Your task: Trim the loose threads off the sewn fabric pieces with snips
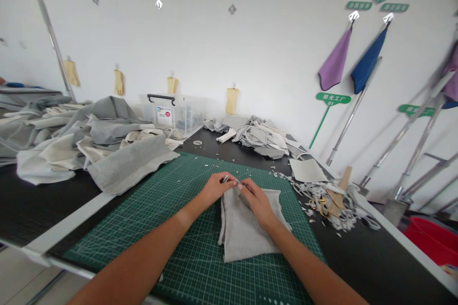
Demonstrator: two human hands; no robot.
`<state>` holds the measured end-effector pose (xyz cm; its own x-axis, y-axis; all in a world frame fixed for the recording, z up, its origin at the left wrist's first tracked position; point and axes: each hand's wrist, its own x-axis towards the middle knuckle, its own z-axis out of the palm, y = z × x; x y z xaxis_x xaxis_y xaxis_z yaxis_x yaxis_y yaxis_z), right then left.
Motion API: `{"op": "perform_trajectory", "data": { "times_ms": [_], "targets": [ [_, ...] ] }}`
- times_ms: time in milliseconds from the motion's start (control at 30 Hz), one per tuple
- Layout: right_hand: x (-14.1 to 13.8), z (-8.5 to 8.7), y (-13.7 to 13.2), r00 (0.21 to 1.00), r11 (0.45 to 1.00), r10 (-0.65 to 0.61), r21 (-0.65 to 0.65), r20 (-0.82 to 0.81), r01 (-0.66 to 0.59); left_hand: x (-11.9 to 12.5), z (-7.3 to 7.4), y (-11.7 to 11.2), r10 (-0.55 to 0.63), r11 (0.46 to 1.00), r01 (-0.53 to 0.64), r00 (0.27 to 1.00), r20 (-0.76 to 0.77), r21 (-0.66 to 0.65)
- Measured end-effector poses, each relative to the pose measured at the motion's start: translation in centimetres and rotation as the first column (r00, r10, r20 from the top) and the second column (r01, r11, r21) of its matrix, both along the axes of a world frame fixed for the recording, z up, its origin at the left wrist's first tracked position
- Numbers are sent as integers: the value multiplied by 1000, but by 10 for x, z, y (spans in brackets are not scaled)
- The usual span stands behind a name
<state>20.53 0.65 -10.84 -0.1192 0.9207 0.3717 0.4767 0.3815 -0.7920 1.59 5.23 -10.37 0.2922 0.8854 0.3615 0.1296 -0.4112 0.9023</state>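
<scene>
A piece of light grey cloth, folded or stacked in layers, lies on the green cutting mat. At its far edge my left hand is closed, with fingertips pinching the cloth's upper left corner. A small silvery-grey bit shows between its fingers; I cannot make out what it is. My right hand is closed on the same edge, its thumb and fingertips meeting those of the left. The fingers partly hide the pinched spot.
Large grey and off-white cloths are heaped at left, beside a clear plastic box. Another cloth pile lies behind the mat. Scraps and trimmings cover the table's right side. A red bucket stands beyond the right edge.
</scene>
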Motion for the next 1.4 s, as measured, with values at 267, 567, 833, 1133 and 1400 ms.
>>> {"op": "perform_trajectory", "data": {
  "times_ms": [267,567,833,1133,1400],
  "targets": [
    [-2,2,-4,999,1000,-1,-12,45,2,0,-3,2,10,1000,-11,999,-40,-6],
    [-2,-1,-3,994,1000,-26,6,110,26,1,-4,1,15,999,-16,999,-28,-44],
    [-1,-2,-2,988,1000,-22,15,155,20,2,-6,1,13,997,-15,1000,-26,-74],
    [1,-3,-1,977,999,-19,29,211,13,1,-11,3,6,994,-9,999,-36,-106],
    [1,-7,1,978,999,-2,38,208,-6,2,-12,1,11,994,-14,999,-30,-109]
  ]
}}
